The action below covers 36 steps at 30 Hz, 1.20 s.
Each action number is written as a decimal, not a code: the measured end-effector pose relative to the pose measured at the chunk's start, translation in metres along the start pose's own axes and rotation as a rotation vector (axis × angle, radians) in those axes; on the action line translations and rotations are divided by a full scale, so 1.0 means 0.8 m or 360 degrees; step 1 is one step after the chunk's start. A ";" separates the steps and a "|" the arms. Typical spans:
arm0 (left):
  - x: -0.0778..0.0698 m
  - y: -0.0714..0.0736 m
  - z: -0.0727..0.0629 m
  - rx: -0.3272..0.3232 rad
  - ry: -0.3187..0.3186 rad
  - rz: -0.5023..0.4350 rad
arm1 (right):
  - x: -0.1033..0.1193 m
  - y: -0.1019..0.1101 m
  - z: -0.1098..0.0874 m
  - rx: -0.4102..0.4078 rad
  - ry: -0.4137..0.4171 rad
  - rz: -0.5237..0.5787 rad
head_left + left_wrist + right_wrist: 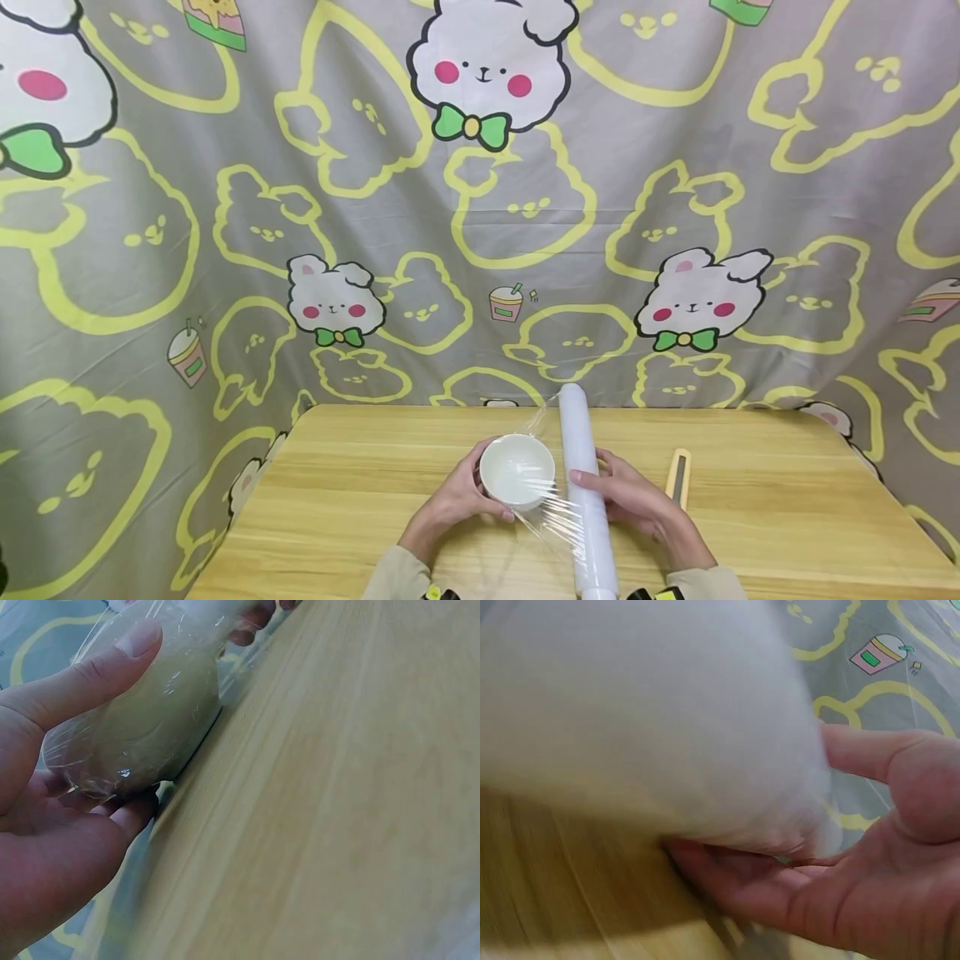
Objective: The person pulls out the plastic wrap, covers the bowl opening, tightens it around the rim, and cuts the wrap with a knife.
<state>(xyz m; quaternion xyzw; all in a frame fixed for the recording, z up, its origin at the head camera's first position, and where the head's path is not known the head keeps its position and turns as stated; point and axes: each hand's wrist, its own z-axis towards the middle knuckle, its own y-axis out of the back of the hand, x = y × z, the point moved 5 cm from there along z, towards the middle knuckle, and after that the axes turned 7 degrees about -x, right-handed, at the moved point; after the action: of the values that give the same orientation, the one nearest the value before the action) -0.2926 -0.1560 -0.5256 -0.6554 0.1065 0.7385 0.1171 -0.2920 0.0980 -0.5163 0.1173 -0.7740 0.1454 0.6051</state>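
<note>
My left hand (462, 493) grips a white bowl (517, 472) from its left side, thumb at the near rim and fingers curled behind. Clear plastic wrap (557, 510) lies over the bowl and stretches, creased, to a long roll of plastic wrap (588, 492). In the left wrist view the wrapped bowl (161, 724) sits between thumb and fingers. My right hand (630, 492) holds the roll around its middle, thumb on top and fingers beneath. The right wrist view shows the pale roll (652, 712) large and blurred, resting in the curled fingers (742, 889).
A yellow utility knife (678, 477) lies on the wooden table (787, 500) to the right of my right hand. Behind and beside the table hangs a grey curtain (420, 333) printed with white and yellow cartoon animals.
</note>
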 end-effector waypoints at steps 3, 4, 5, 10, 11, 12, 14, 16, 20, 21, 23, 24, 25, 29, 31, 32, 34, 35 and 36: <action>0.000 0.000 0.000 -0.0008 0.0016 0.0016 | -0.003 0.000 0.002 0.0073 -0.0014 0.0147; 0.000 0.000 -0.001 -0.0010 0.0013 0.0023 | -0.003 0.000 0.003 0.0084 -0.0015 0.0184; 0.000 0.000 -0.001 -0.0012 0.0014 0.0031 | -0.003 0.001 0.003 0.0089 -0.0017 0.0214; 0.000 0.000 0.000 -0.0001 0.0004 0.0054 | -0.002 0.004 0.002 0.0135 -0.0054 0.0332; 0.000 0.000 0.001 0.0003 0.0007 0.0050 | -0.001 0.005 0.001 0.0143 -0.0061 0.0347; 0.000 0.000 0.001 0.0008 0.0006 0.0047 | 0.000 0.007 0.000 0.0146 -0.0064 0.0352; 0.000 0.001 0.002 0.0017 0.0004 0.0040 | 0.003 0.010 -0.002 0.0132 -0.0064 0.0332; 0.000 0.002 0.002 0.0021 -0.0002 0.0034 | 0.005 0.014 -0.002 0.0091 -0.0063 0.0273; -0.001 0.003 0.002 0.0033 -0.0010 0.0043 | 0.006 0.019 -0.003 0.0036 -0.0073 0.0162; -0.002 0.003 0.002 0.0037 -0.0016 0.0046 | 0.006 0.019 -0.003 0.0040 -0.0074 0.0152; -0.002 0.004 0.002 0.0046 -0.0014 0.0057 | 0.005 0.020 -0.003 0.0059 -0.0072 0.0153; -0.002 0.004 0.002 0.0050 -0.0009 0.0068 | 0.004 0.020 -0.003 0.0075 -0.0071 0.0160; -0.001 0.004 0.001 0.0052 -0.0005 0.0073 | 0.004 0.020 -0.004 0.0090 -0.0067 0.0171; 0.000 0.007 0.000 0.0055 0.0003 0.0068 | 0.004 0.021 -0.006 0.0130 -0.0056 0.0219; 0.000 0.009 -0.001 0.0056 0.0004 0.0048 | 0.005 0.023 -0.007 0.0134 -0.0055 0.0232; 0.000 0.010 -0.001 0.0056 0.0006 0.0037 | 0.006 0.024 -0.008 0.0133 -0.0055 0.0231; 0.000 0.011 -0.001 0.0057 0.0010 0.0019 | 0.008 0.027 -0.008 0.0127 -0.0049 0.0225; 0.000 0.011 -0.001 0.0058 0.0010 0.0011 | 0.009 0.028 -0.009 0.0128 -0.0046 0.0218; 0.000 0.012 -0.001 0.0061 0.0007 0.0005 | 0.010 0.028 -0.009 0.0126 -0.0043 0.0212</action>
<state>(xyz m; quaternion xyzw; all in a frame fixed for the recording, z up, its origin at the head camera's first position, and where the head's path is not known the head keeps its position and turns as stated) -0.2948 -0.1651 -0.5259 -0.6545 0.1219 0.7351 0.1280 -0.2958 0.1216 -0.5086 0.0915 -0.7817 0.2142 0.5785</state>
